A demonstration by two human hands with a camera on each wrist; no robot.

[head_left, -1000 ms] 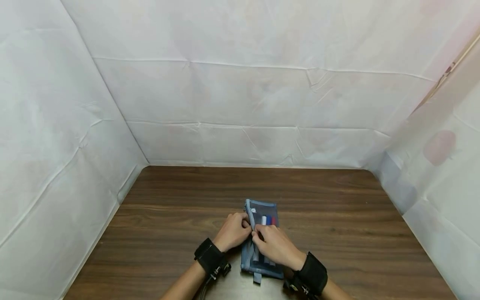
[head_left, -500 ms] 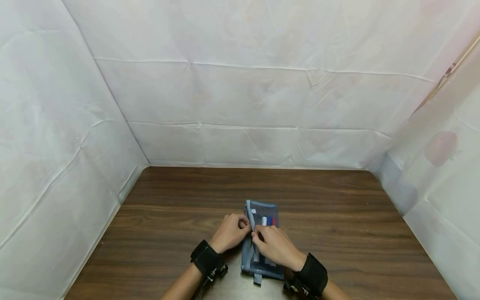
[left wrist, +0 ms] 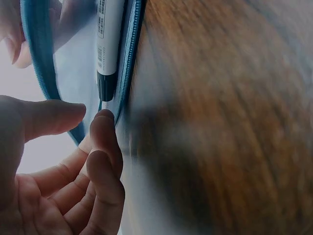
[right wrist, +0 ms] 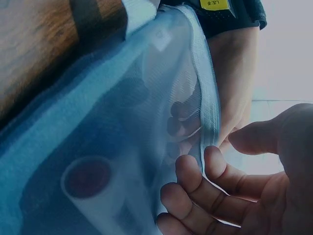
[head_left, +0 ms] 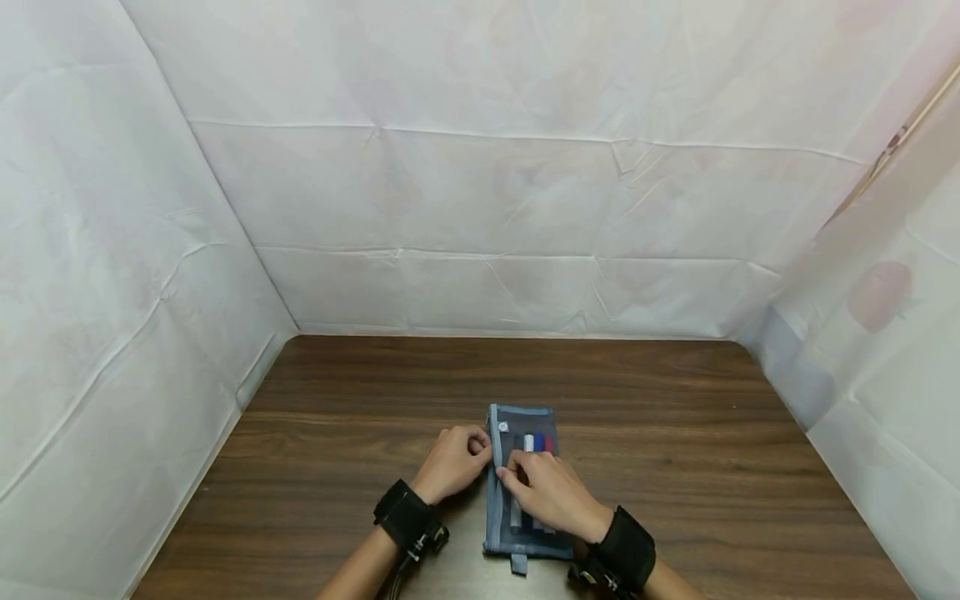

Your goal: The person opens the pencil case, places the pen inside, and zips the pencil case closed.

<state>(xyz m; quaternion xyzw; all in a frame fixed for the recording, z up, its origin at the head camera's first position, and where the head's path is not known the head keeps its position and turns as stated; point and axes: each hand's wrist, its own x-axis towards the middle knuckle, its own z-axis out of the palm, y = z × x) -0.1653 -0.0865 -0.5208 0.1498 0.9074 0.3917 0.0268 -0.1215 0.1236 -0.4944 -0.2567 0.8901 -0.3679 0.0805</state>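
A blue-grey mesh zip pouch (head_left: pixel 505 533) lies lengthwise on the table, with several markers (head_left: pixel 538 442) showing through its mesh. In the left wrist view a white marker with a black cap (left wrist: pixel 108 54) lies along the zipper (left wrist: pixel 132 49). My left hand (head_left: pixel 453 458) is at the pouch's left edge; its index fingertip is right below the cap, the thumb tip a little apart from it, fingers loosely bent. My right hand (head_left: pixel 553 490) lies over the pouch. Its fingertips (right wrist: pixel 188 171) touch the pale zipper band (right wrist: pixel 208 98), with the thumb held off.
A dark wood-grain table (head_left: pixel 337 400) spreads around the pouch. White sheets (head_left: pixel 480 208) hang behind and on both sides. Black straps with small cameras sit on both wrists, a cable trailing from the left strap (head_left: pixel 405 517). A fabric tab (head_left: pixel 518 564) sticks out from the pouch's near end.
My left hand has moved left and slightly nearer, away from the middle of the zipper. The zipper side of the pouch now lies straighter and flatter. My right hand has shifted only slightly.
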